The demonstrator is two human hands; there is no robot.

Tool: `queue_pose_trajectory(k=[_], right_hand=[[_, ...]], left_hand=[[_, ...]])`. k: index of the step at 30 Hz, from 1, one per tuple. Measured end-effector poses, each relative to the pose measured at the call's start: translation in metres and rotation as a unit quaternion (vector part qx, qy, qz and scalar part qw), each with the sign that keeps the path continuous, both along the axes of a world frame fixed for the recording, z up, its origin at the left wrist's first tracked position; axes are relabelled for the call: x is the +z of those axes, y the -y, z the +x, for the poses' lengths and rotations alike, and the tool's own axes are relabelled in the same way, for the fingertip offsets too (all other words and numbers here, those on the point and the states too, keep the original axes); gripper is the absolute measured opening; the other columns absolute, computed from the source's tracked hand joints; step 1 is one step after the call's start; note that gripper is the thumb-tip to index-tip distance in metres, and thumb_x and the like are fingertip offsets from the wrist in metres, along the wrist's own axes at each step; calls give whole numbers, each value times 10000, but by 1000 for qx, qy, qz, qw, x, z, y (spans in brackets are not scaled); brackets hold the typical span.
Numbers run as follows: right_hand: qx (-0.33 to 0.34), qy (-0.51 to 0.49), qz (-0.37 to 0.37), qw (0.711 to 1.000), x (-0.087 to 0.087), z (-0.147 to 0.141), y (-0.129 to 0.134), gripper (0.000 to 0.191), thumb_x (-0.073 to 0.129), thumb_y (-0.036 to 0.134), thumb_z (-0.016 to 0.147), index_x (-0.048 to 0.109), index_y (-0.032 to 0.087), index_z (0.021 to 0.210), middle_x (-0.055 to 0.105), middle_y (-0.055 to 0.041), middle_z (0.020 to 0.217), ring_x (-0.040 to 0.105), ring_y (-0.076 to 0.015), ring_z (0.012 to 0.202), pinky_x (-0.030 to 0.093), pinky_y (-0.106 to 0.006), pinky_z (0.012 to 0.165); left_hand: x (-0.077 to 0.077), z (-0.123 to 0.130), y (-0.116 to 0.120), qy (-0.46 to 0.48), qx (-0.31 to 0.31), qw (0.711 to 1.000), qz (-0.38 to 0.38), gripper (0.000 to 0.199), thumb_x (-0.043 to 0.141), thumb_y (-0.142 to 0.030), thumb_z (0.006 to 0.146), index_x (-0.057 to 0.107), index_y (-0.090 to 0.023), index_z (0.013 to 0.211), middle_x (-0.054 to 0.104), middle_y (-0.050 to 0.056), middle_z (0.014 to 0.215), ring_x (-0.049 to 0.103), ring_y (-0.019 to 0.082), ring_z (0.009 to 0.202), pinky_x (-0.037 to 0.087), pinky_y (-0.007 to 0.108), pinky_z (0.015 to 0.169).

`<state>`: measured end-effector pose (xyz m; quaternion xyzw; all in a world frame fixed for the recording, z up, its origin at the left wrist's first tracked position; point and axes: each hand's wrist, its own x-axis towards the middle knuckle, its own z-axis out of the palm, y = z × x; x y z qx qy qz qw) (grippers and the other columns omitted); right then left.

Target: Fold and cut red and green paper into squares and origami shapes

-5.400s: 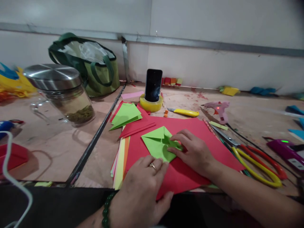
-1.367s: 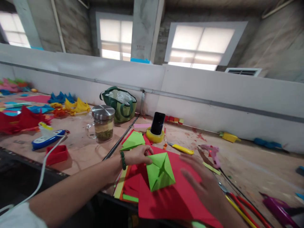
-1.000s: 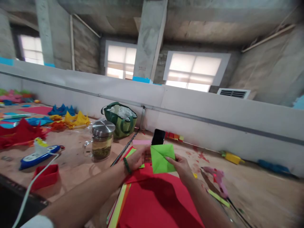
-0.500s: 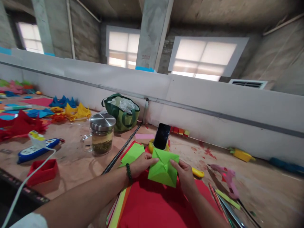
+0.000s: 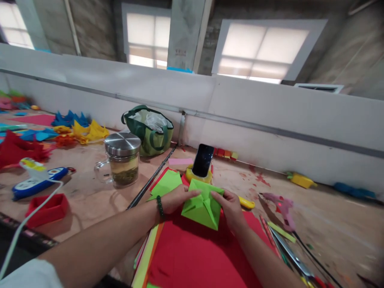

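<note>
A folded square of bright green paper (image 5: pixel 202 210) is held up between my two hands, its creased flaps meeting near the middle. My left hand (image 5: pixel 177 199), with a dark bead bracelet at the wrist, pinches its left upper edge. At the right upper corner my right hand (image 5: pixel 230 206) grips it between thumb and fingers. Beneath lies a stack of red paper (image 5: pixel 198 256), with yellow and orange sheets showing at its left side. More green sheets (image 5: pixel 168 184) rest just beyond my left hand. Behind the folded paper, a phone (image 5: pixel 203 160) leans on a yellow tape roll (image 5: pixel 192 175).
To the right lie a pink glue gun (image 5: pixel 282 208), scissors (image 5: pixel 292 252) and a yellow-handled cutter (image 5: pixel 246 203). On the left stand a lidded glass tea mug (image 5: pixel 123 162), a green bag (image 5: pixel 153 134), a red paper box (image 5: pixel 48 210) and several folded paper shapes (image 5: pixel 90 132).
My view has tilted down a little. Flaps on the green paper now stand slightly raised near my left thumb, where it looked flatter before. Both hands keep their hold.
</note>
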<state>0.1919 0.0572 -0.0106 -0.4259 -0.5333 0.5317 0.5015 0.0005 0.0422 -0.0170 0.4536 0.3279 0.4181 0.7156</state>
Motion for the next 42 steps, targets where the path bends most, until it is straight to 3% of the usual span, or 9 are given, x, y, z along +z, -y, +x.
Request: queue_pose_trajectory(k=[4, 11, 16, 19, 24, 27, 33, 39, 42], right_hand=[[0, 0, 15, 1000, 1, -1, 3, 332, 788, 486, 644, 733, 180, 759, 735, -46, 744, 653, -216, 674, 531, -316, 639], [59, -2, 32, 998, -1, -4, 5, 464, 744, 518, 697, 688, 198, 1028, 741, -88, 996, 686, -284, 889, 555, -372, 731], [84, -22, 7, 996, -8, -7, -2, 477, 815, 475, 634, 684, 197, 1000, 759, -99, 914, 707, -295, 790, 570, -418, 701], [91, -16, 20, 995, -6, -8, -4, 473, 807, 504, 631, 688, 195, 969, 760, -95, 913, 707, -284, 790, 571, -406, 699], [94, 10, 23, 995, 15, -9, 0, 422, 693, 556, 739, 686, 192, 953, 752, -83, 878, 704, -248, 767, 569, -373, 678], [115, 43, 19, 992, 30, -6, 4, 391, 775, 462, 675, 690, 187, 939, 739, -46, 785, 677, -195, 655, 556, -318, 612], [141, 82, -2, 987, 30, 7, 21, 288, 820, 353, 599, 703, 164, 782, 671, 12, 615, 579, -125, 515, 487, -238, 488], [148, 51, -28, 987, 20, 22, 42, 366, 772, 395, 687, 700, 193, 984, 718, -19, 757, 654, -173, 657, 519, -277, 584], [94, 58, -20, 994, 21, 33, 45, 421, 705, 451, 757, 673, 188, 1085, 708, -21, 701, 636, -151, 599, 498, -255, 553]], left_hand=[[-5, 3, 0, 6, -1, 1000, -6, 489, 882, -324, 532, 724, -102, 938, 738, 99, 879, 687, 236, 849, 503, 344, 846], [-10, 4, -8, 13, 84, 996, 9, 498, 858, -373, 557, 720, -101, 950, 739, 99, 870, 692, 245, 845, 503, 348, 835], [0, 4, -4, 23, 71, 997, 36, 552, 809, -485, 631, 716, -92, 1007, 730, 135, 958, 682, 255, 905, 494, 373, 878], [5, 4, -1, 34, 58, 996, 57, 590, 853, -430, 593, 704, -114, 1069, 715, 123, 1047, 656, 258, 994, 478, 358, 918], [3, 2, -4, 36, 84, 995, 44, 594, 885, -361, 534, 702, -101, 1035, 720, 126, 1004, 679, 237, 899, 497, 345, 866], [5, 2, -3, 42, 92, 994, 47, 553, 874, -350, 544, 701, -101, 1007, 720, 126, 996, 677, 233, 904, 495, 337, 870], [14, 6, 10, 71, 7, 997, 33, 539, 860, -335, 578, 697, -105, 1038, 715, 145, 1037, 676, 282, 952, 503, 391, 890], [10, 13, 15, 66, 23, 997, -34, 500, 869, -331, 567, 709, -80, 967, 742, 149, 923, 699, 292, 895, 511, 393, 873], [12, 14, 16, 57, 43, 996, -47, 516, 877, -315, 537, 711, -74, 963, 746, 150, 918, 704, 288, 877, 518, 383, 864]])
